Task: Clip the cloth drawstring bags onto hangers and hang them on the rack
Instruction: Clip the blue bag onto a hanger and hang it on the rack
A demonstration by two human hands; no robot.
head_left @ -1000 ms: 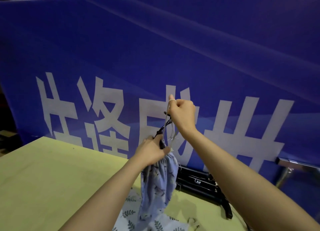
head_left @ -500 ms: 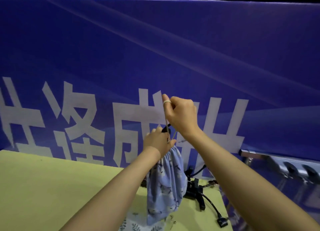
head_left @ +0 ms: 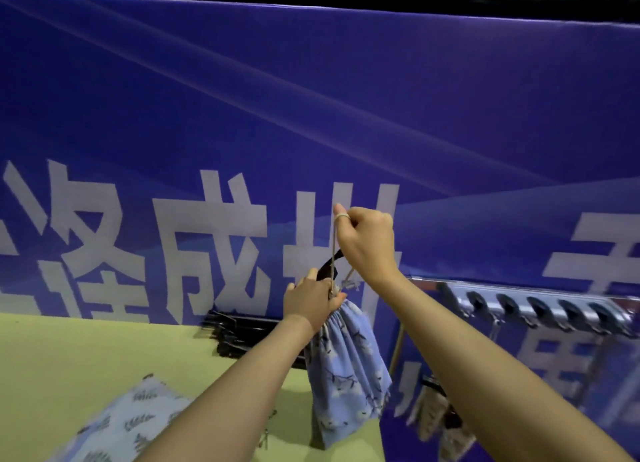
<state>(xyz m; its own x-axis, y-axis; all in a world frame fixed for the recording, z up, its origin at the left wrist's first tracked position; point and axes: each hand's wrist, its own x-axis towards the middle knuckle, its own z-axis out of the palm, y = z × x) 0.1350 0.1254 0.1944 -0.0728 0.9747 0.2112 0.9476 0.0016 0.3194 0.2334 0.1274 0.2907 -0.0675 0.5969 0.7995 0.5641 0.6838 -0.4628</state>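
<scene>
Fingers of the left hand (head_left: 309, 300) are curled round the gathered neck of a blue floral drawstring bag (head_left: 348, 368), pinching the bunched cloth just below the knot of its cord. The bag hangs free from that grip, its body drooping below the fist and over the far edge of the yellow-green table (head_left: 69, 364). A black hanger (head_left: 329, 273) pokes up out of the same fist, slanting toward the upper right, so cloth and hanger are bunched together in the left grip; whether a clip has bitten the cloth cannot be told.

Above it, the right hand (head_left: 367, 240) is fisted, with the pale drawstring (head_left: 333, 254) looped round its raised forefinger and running straight down, taut, to the neck of the bag. A 2nd strand of cord slants from the neck toward the right wrist.

On the table lie a 2nd bag (head_left: 131, 423), pale with a leaf print, near the left forearm, and a stack of black hangers (head_left: 239, 330) against the blue banner (head_left: 311, 115). To the right, a silvery rack (head_left: 540, 306) with a row of dark hooks stands well apart from both hands, blurred cloth items hanging below it.
</scene>
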